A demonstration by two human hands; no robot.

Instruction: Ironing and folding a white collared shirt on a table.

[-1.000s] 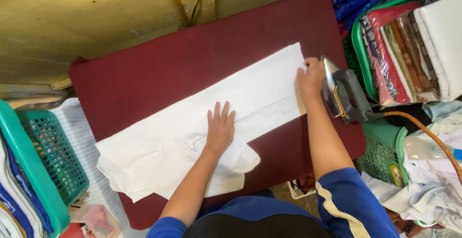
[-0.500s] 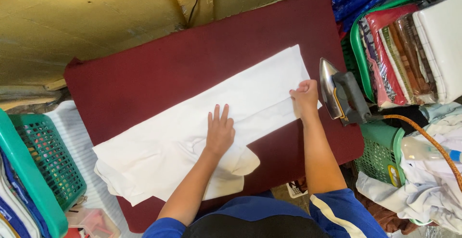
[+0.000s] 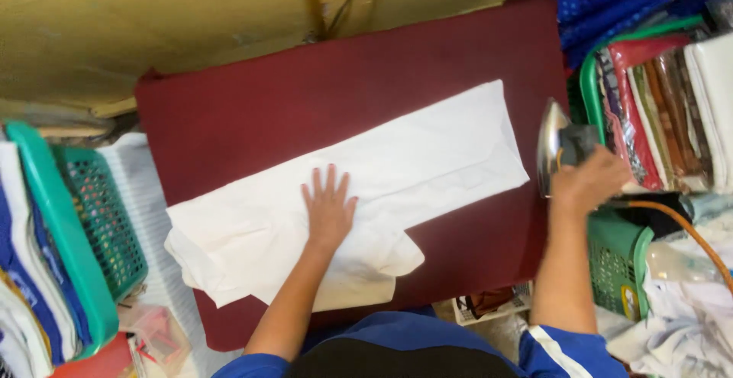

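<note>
On the dark red ironing pad (image 3: 305, 95), a white folded garment (image 3: 366, 187) lies flat, roughly centre and toward the near edge. Long axis runs diagonal: near-left corner up to far-right. Far-right end is a clean square edge; near-left end is bunched, layered, and hangs slightly over the pad edge.

Left hand (image 3: 330, 208): palm down, fingers spread and straight, pressing flat on the middle of the garment. Not gripping, just open contact. Forearm comes up from the bottom of the view, nearly straight.

Right hand (image 3: 589, 182): off the pad's right edge, closed around the handle of an iron (image 3: 556, 146). Iron stands on its heel, shiny soleplate facing left toward the garment, just beside the pad, not touching the cloth. Wrist bent, forearm vertical in the view. Orange cord (image 3: 679, 221) trails from the hand area to the right.

Hard to read: fingers on the handle are motion-blurred, handle mostly covered by the hand. Body cut off at the bottom, only blue sleeves show.

Around: green basket (image 3: 622, 260) under the right arm, green basket (image 3: 588, 80) of folded patterned cloth far right, teal basket (image 3: 69, 225) with stacked clothes at left, yellow wall (image 3: 153, 27) behind the pad.
</note>
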